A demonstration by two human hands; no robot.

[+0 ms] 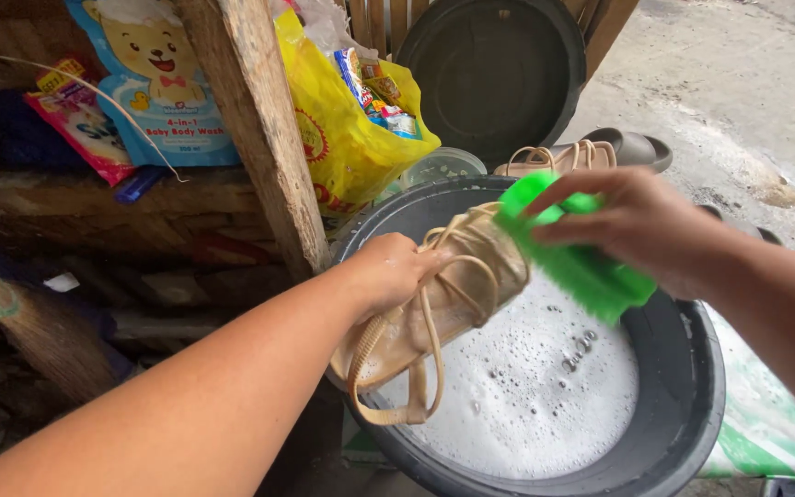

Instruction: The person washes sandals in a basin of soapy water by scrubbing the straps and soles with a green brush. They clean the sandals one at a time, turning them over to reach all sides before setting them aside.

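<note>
Surroundings: wooden post (255,129) standing just left of the basin (683,387), yellow bag (342,138) hanging behind it, second sandal (558,158) and a dark slipper (632,147) lying past the far rim, broom (29,322) at far left. Nothing blocking the hands. Left hand (388,271) is gripping the sandal (439,294) over the basin's left side, above the suds (526,387). Sandal is beige, wet, straps dangling loose. Right hand (637,225) is clasping a green brush (572,253), pressing it against the sandal's upper end.
</note>
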